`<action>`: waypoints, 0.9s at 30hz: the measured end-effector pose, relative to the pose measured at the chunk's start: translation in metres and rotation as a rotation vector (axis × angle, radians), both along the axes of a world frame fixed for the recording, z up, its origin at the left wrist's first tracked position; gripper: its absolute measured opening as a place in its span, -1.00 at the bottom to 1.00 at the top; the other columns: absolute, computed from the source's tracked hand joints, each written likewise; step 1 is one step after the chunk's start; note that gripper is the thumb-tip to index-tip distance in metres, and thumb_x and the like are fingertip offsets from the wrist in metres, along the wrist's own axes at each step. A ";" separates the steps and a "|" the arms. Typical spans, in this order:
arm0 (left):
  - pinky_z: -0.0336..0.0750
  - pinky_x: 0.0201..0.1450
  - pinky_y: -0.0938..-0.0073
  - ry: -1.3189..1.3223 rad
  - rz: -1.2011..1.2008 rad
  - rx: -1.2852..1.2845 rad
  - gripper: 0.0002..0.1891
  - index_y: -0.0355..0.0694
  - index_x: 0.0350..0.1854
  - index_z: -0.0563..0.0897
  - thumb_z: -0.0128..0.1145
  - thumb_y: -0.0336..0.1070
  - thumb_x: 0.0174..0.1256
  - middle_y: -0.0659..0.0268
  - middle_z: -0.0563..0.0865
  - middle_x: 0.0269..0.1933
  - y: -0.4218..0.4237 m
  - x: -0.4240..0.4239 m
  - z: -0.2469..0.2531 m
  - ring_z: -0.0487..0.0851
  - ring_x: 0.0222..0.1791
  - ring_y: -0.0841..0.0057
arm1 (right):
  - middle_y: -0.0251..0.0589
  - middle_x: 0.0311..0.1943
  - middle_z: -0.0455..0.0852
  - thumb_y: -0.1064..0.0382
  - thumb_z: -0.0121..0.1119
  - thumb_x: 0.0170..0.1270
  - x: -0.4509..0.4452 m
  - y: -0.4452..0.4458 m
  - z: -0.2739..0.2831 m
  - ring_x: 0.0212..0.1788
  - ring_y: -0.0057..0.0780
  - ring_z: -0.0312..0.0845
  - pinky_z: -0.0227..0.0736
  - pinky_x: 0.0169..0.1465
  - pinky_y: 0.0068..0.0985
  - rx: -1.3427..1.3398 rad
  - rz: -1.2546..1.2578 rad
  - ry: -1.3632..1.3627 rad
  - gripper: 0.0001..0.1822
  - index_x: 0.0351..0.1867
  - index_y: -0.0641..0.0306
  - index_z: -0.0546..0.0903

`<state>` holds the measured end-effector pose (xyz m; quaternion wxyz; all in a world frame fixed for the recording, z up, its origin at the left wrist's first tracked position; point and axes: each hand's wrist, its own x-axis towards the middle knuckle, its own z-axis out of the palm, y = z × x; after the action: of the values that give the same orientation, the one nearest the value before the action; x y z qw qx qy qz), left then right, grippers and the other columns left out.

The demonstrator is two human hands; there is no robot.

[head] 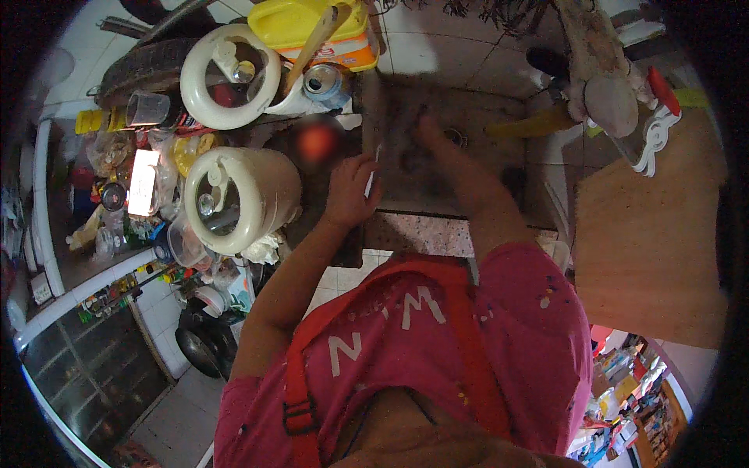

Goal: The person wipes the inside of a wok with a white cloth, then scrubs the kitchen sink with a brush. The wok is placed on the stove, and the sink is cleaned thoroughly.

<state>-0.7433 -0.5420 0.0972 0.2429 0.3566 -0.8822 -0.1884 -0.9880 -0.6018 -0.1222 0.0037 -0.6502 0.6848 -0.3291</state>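
My left hand [354, 190] is at the left edge of a dark sink basin [398, 196], its fingers curled. A slim white thing [370, 182] shows between thumb and fingers; whether the hand grips it is unclear. My right hand [427, 130] reaches down into the shadowed basin, left of a round drain [455, 138]. Its fingers are too dark to make out. Above my left hand lies a blurred orange-red round thing [316, 141]. A cream round container with a ring-shaped top [257, 193] stands left of that hand.
A second ring-topped container [270, 76], a drinks can [322, 81] and a yellow-and-orange tub [345, 51] stand at the upper left. Jars and bags crowd the left shelf. A yellow object [532, 124] juts over the basin's right side, and a large brown board [643, 245] is at right.
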 end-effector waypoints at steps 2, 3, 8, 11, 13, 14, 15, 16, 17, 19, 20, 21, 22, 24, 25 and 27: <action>0.42 0.09 0.14 -0.005 0.010 -0.004 -0.66 -0.18 -0.05 0.61 0.31 -0.34 0.09 0.11 0.61 0.05 0.002 0.002 -0.002 0.57 0.03 0.10 | 0.13 -0.23 0.72 0.09 0.16 0.27 0.000 -0.008 -0.010 -0.17 0.15 0.65 0.59 -0.06 -0.11 0.351 0.023 -0.347 -0.62 -0.07 0.39 0.66; 0.42 0.09 0.14 -0.017 0.027 0.002 -0.66 -0.18 -0.04 0.61 0.31 -0.34 0.09 0.11 0.61 0.05 0.005 0.006 -0.004 0.57 0.03 0.10 | 0.13 -0.22 0.72 0.07 0.17 0.26 0.007 -0.013 -0.009 -0.17 0.17 0.64 0.59 -0.05 -0.10 0.531 0.049 -0.521 -0.60 -0.07 0.39 0.66; 0.42 0.09 0.14 -0.030 0.013 0.001 -0.65 -0.18 -0.03 0.61 0.32 -0.34 0.09 0.12 0.61 0.04 0.001 0.004 0.000 0.57 0.04 0.11 | 0.06 -0.17 0.76 -0.07 0.24 0.24 0.003 -0.035 -0.052 -0.13 -0.05 0.69 0.58 -0.01 -0.17 0.624 -0.160 -0.594 -0.52 -0.08 0.34 0.70; 0.41 0.10 0.14 -0.010 0.054 -0.019 -0.64 -0.18 -0.02 0.61 0.33 -0.33 0.09 0.12 0.60 0.05 0.006 0.008 0.002 0.56 0.05 0.12 | 0.00 -0.19 0.79 -0.11 0.24 0.24 0.007 -0.029 -0.060 -0.13 -0.19 0.71 0.58 -0.03 -0.23 0.525 -0.105 -0.588 -0.52 -0.13 0.31 0.73; 0.41 0.11 0.14 0.004 0.014 -0.009 -0.63 -0.18 -0.02 0.60 0.33 -0.33 0.08 0.13 0.60 0.05 0.002 0.003 0.004 0.56 0.06 0.13 | -0.05 -0.20 0.80 -0.10 0.24 0.25 -0.023 -0.029 -0.080 -0.13 -0.24 0.71 0.58 -0.04 -0.26 0.544 -0.132 -0.509 -0.54 -0.15 0.30 0.74; 0.40 0.11 0.15 0.031 -0.049 -0.005 -0.63 -0.18 -0.02 0.60 0.33 -0.32 0.08 0.13 0.60 0.06 -0.002 -0.006 0.007 0.55 0.06 0.13 | -0.07 -0.21 0.80 -0.08 0.24 0.24 -0.047 -0.026 -0.101 -0.14 -0.25 0.71 0.58 -0.05 -0.27 0.597 -0.262 -0.476 -0.56 -0.16 0.31 0.74; 0.41 0.11 0.14 0.020 -0.047 -0.005 -0.63 -0.18 -0.01 0.60 0.31 -0.33 0.09 0.14 0.60 0.06 -0.003 -0.005 0.004 0.56 0.06 0.13 | -0.09 -0.21 0.80 -0.06 0.24 0.25 -0.046 -0.027 -0.102 -0.16 -0.26 0.71 0.58 -0.05 -0.27 0.653 -0.236 -0.468 -0.57 -0.16 0.31 0.75; 0.41 0.10 0.13 0.014 -0.049 -0.005 -0.63 -0.19 -0.01 0.59 0.30 -0.33 0.09 0.14 0.60 0.06 -0.003 -0.005 0.003 0.56 0.06 0.14 | -0.11 -0.22 0.80 -0.05 0.24 0.25 -0.047 -0.027 -0.099 -0.17 -0.27 0.71 0.58 -0.06 -0.28 0.706 -0.213 -0.455 -0.58 -0.17 0.31 0.75; 0.42 0.10 0.12 -0.021 0.023 -0.003 -0.63 -0.20 0.00 0.58 0.28 -0.34 0.10 0.14 0.60 0.06 0.003 0.007 -0.001 0.56 0.07 0.14 | -0.13 -0.23 0.80 -0.03 0.23 0.25 -0.024 -0.034 -0.069 -0.18 -0.28 0.71 0.57 -0.06 -0.28 0.759 -0.017 -0.454 -0.60 -0.17 0.30 0.75; 0.41 0.11 0.12 -0.028 0.039 0.007 -0.65 -0.20 -0.02 0.58 0.28 -0.34 0.10 0.14 0.60 0.05 0.004 0.007 0.004 0.56 0.07 0.14 | -0.16 -0.25 0.80 -0.02 0.19 0.29 -0.021 -0.040 -0.044 -0.21 -0.30 0.71 0.58 -0.07 -0.29 0.799 0.174 -0.401 -0.61 -0.16 0.29 0.75; 0.41 0.11 0.12 -0.032 0.043 0.012 -0.66 -0.21 -0.03 0.58 0.28 -0.34 0.10 0.14 0.60 0.05 0.004 0.007 0.005 0.56 0.07 0.14 | -0.18 -0.26 0.80 -0.02 0.14 0.32 -0.017 -0.046 -0.036 -0.22 -0.32 0.71 0.58 -0.06 -0.29 0.809 0.236 -0.352 -0.60 -0.16 0.28 0.75; 0.41 0.11 0.12 -0.028 0.032 -0.004 -0.66 -0.20 -0.04 0.58 0.27 -0.34 0.10 0.14 0.60 0.05 0.003 0.006 0.003 0.56 0.06 0.14 | -0.17 -0.25 0.80 -0.04 0.10 0.35 -0.016 -0.046 -0.038 -0.22 -0.30 0.71 0.58 -0.05 -0.29 0.818 0.223 -0.381 -0.59 -0.15 0.27 0.75; 0.40 0.11 0.12 -0.026 0.026 -0.020 -0.67 -0.20 -0.04 0.58 0.27 -0.34 0.10 0.14 0.60 0.05 0.003 0.007 -0.001 0.56 0.06 0.14 | -0.16 -0.25 0.80 -0.05 0.05 0.38 -0.014 -0.046 -0.041 -0.21 -0.28 0.72 0.58 -0.04 -0.28 0.831 0.218 -0.408 -0.57 -0.15 0.27 0.75; 0.40 0.11 0.13 -0.020 0.020 -0.038 -0.68 -0.20 -0.06 0.58 0.27 -0.35 0.10 0.15 0.60 0.05 0.001 0.008 -0.002 0.56 0.05 0.15 | -0.10 -0.23 0.80 -0.08 -0.04 0.44 -0.007 -0.045 -0.050 -0.18 -0.17 0.72 0.59 0.01 -0.25 0.855 0.086 -0.611 -0.52 -0.14 0.26 0.74; 0.40 0.11 0.13 -0.001 -0.008 -0.038 -0.68 -0.20 -0.07 0.58 0.27 -0.36 0.10 0.15 0.60 0.05 -0.001 0.004 0.000 0.56 0.05 0.15 | -0.05 -0.21 0.79 -0.11 -0.06 0.44 -0.020 -0.037 -0.071 -0.15 -0.10 0.72 0.58 0.04 -0.22 0.708 0.162 -0.403 -0.50 -0.13 0.27 0.74; 0.40 0.10 0.14 0.025 -0.048 -0.033 -0.69 -0.19 -0.08 0.58 0.27 -0.36 0.10 0.15 0.60 0.04 -0.004 -0.002 0.003 0.56 0.04 0.15 | 0.05 -0.16 0.78 -0.15 -0.11 0.46 -0.044 -0.020 -0.106 -0.10 0.03 0.70 0.56 0.10 -0.17 0.419 0.308 0.021 -0.45 -0.10 0.29 0.73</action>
<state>-0.7449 -0.5462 0.1000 0.2552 0.3288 -0.8904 -0.1841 -1.0324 -0.6215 -0.2285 0.1813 -0.7353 0.6309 -0.1685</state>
